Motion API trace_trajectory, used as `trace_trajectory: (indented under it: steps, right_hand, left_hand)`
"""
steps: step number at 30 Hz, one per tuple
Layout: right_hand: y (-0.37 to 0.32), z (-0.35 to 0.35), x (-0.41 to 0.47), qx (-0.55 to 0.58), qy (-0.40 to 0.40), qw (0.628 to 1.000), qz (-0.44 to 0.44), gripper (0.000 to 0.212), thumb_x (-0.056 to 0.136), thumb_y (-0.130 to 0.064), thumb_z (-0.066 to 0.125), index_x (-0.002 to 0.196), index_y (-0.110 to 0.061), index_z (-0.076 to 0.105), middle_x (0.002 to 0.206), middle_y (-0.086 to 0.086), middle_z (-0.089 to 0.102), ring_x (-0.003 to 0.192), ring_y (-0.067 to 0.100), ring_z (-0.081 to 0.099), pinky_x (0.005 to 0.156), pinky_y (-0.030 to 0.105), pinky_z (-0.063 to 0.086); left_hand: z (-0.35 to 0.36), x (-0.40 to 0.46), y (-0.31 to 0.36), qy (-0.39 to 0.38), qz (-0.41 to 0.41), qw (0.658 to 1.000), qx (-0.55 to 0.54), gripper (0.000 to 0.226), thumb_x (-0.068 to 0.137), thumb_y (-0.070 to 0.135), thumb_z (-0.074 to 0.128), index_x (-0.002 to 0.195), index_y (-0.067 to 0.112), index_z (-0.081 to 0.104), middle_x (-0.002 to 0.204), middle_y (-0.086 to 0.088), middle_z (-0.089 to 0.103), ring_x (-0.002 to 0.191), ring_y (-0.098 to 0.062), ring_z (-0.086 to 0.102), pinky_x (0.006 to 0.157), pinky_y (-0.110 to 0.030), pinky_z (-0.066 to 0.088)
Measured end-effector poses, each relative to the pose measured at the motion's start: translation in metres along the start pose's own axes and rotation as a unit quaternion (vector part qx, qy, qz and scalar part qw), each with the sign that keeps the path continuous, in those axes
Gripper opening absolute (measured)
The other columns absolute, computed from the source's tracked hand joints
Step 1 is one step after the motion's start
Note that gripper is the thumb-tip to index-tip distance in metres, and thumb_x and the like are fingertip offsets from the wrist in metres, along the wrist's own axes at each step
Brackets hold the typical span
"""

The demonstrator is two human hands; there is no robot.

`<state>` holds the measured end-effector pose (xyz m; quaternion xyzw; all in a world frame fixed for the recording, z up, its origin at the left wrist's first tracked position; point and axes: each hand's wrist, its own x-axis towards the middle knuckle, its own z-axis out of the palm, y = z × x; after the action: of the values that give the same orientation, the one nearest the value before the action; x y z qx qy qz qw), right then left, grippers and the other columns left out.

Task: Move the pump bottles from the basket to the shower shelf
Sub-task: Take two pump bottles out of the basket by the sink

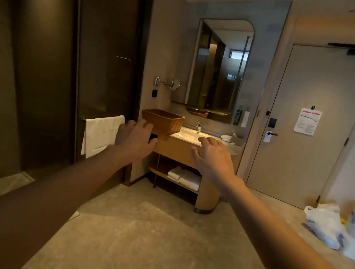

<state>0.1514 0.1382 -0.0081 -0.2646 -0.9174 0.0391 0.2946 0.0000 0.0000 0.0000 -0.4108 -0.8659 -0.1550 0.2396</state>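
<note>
Approach step, nothing picked yet; my left hand (134, 140) and right hand (211, 157) both spread wide, empty; basket (162, 121) at 12 o'clock on counter (235, 150), bottles inside unseen; next: step closer, reach in.

No text can be read. A white notice (307, 121) with red bands hangs on the door (309, 156), its print too small to make out; a hanger tag (267, 136) at the handle is likewise illegible.
</note>
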Motion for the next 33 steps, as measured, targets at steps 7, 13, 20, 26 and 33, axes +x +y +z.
trace_trajectory:
  steps: [7, 13, 20, 26, 33]
  right_hand:
    - [0.032, 0.047, 0.048, -0.002, -0.008, 1.000, 0.020, 0.050, 0.096, -0.043, 0.039, 0.138, -0.015, 0.039, 0.142, 0.009, 0.043, 0.133, 0.027, 0.035, 0.106, 0.043, 0.034]
    - [0.077, 0.109, 0.113, 0.004, -0.037, 0.999, 0.023, 0.050, 0.096, -0.042, 0.039, 0.138, -0.015, 0.039, 0.140, 0.010, 0.045, 0.132, 0.027, 0.036, 0.104, 0.043, 0.035]
    - [0.153, 0.149, 0.251, -0.012, -0.029, 0.999, 0.012, 0.049, 0.097, -0.040, 0.039, 0.138, -0.015, 0.038, 0.143, 0.011, 0.042, 0.133, 0.028, 0.035, 0.106, 0.044, 0.034]
    - [0.203, 0.207, 0.337, -0.012, -0.046, 0.999, -0.005, 0.050, 0.096, -0.040, 0.041, 0.139, -0.014, 0.037, 0.143, 0.011, 0.043, 0.131, 0.028, 0.038, 0.104, 0.043, 0.035]
    - [0.250, 0.315, 0.410, 0.024, -0.098, 0.995, -0.009, 0.046, 0.095, -0.039, 0.043, 0.132, -0.014, 0.044, 0.137, 0.010, 0.047, 0.125, 0.026, 0.041, 0.100, 0.040, 0.037]
  left_hand:
    - [0.054, 0.044, -0.013, -0.019, 0.003, 1.000, 0.002, 0.046, 0.096, 0.034, 0.041, 0.138, 0.015, 0.039, 0.143, -0.008, 0.042, 0.127, -0.028, 0.043, 0.101, -0.043, 0.039]
    - [0.126, 0.108, -0.010, -0.041, -0.001, 0.999, -0.017, 0.042, 0.096, 0.033, 0.042, 0.133, 0.015, 0.044, 0.137, -0.007, 0.047, 0.121, -0.026, 0.046, 0.100, -0.041, 0.040]
    - [0.201, 0.246, -0.001, -0.040, -0.013, 0.999, 0.009, 0.039, 0.095, 0.037, 0.041, 0.127, 0.017, 0.048, 0.131, -0.006, 0.050, 0.116, -0.025, 0.049, 0.096, -0.042, 0.042]
    - [0.281, 0.331, 0.009, -0.057, -0.030, 0.998, 0.001, 0.038, 0.094, 0.038, 0.042, 0.125, 0.017, 0.048, 0.129, -0.004, 0.052, 0.116, -0.024, 0.049, 0.098, -0.041, 0.040]
    - [0.391, 0.405, -0.015, -0.120, -0.058, 0.991, 0.023, 0.048, 0.093, 0.043, 0.044, 0.134, 0.019, 0.043, 0.137, -0.005, 0.046, 0.126, -0.027, 0.043, 0.101, -0.043, 0.036]
